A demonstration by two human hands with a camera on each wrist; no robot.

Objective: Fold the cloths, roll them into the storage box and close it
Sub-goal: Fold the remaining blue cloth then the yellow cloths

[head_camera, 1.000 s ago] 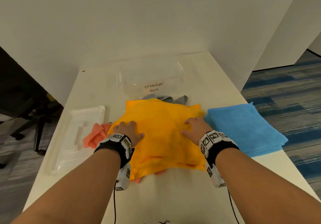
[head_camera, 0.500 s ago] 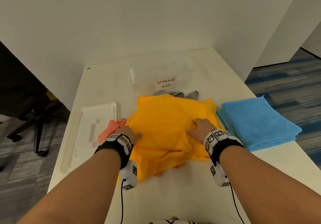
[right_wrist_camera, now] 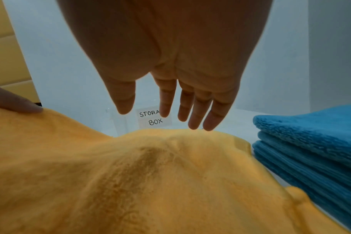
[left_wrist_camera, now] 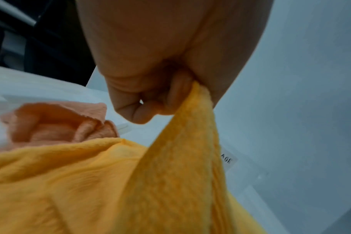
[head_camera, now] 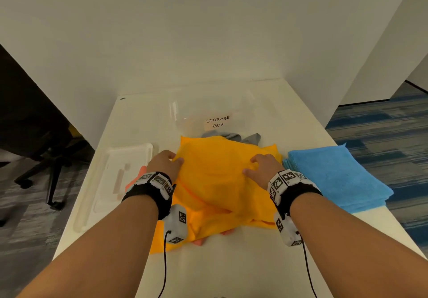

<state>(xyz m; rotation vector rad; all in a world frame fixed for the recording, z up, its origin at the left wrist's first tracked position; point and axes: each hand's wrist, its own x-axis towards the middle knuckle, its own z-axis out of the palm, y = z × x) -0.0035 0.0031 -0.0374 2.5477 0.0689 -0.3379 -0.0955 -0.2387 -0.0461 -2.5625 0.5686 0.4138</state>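
While the lid (head_camera: 120,177) is lying flat at the left edge of the white surface (head_camera: 231,263), a pink cloth (head_camera: 135,180) is peeking out beside it from under the yellow cloth (head_camera: 217,182). The left hand (head_camera: 165,162) is pinching the yellow cloth's left edge; in the left wrist view its grip is closing thumb and curled fingers (left_wrist_camera: 142,110) on a raised fold of the fabric. The yellow cloth is lying rumpled in the middle of the surface, covering most of the pink one. Behind it, the clear box (head_camera: 208,115) labelled "STORAGE BOX" is standing open, with a grey cloth (head_camera: 231,135) lying between the two. The right hand (head_camera: 264,168) is resting on the yellow cloth's right part; in the right wrist view its fingers (right_wrist_camera: 194,109) are stretching out straight, so that grip is holding nothing. At the right, a folded blue cloth (head_camera: 335,177) is sitting just beside the yellow one.
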